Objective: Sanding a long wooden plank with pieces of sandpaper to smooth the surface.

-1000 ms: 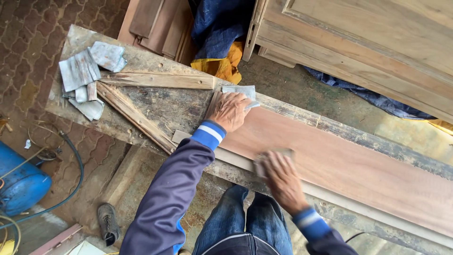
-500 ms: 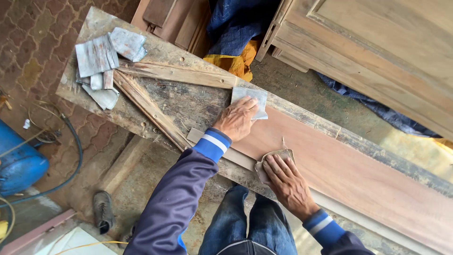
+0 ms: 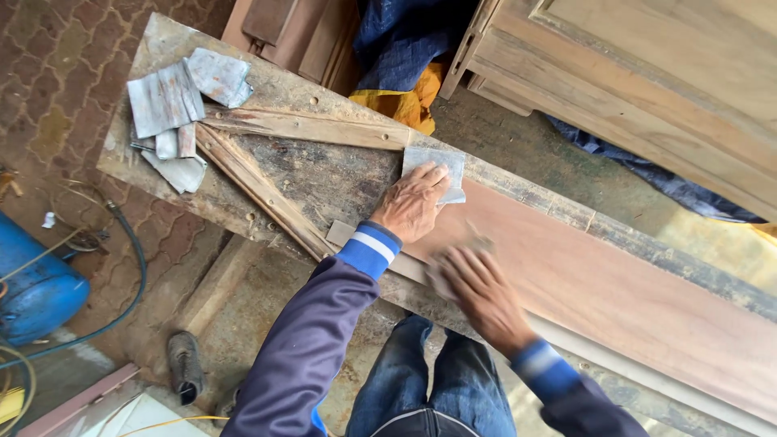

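A long reddish-brown board (image 3: 615,291) lies along a worn wooden workbench (image 3: 324,174). My left hand (image 3: 413,202) rests flat on the board's left end, fingers over a grey sheet of sandpaper (image 3: 441,166). My right hand (image 3: 477,287) is blurred with motion at the board's near edge. It presses a small brownish piece of sandpaper (image 3: 477,243) against the wood; only its edge shows past the fingers.
Several used grey sandpaper sheets (image 3: 174,105) lie at the bench's left end. Two wooden strips (image 3: 251,182) form a wedge on the bench. A blue drum (image 3: 36,291) and hose (image 3: 133,267) are on the floor left, a shoe (image 3: 184,366) below. A large wooden cabinet (image 3: 647,73) stands behind.
My right hand has slid left and up along the board's near edge with its sandpaper and is now blurred. My left hand stays in place on the board's end.
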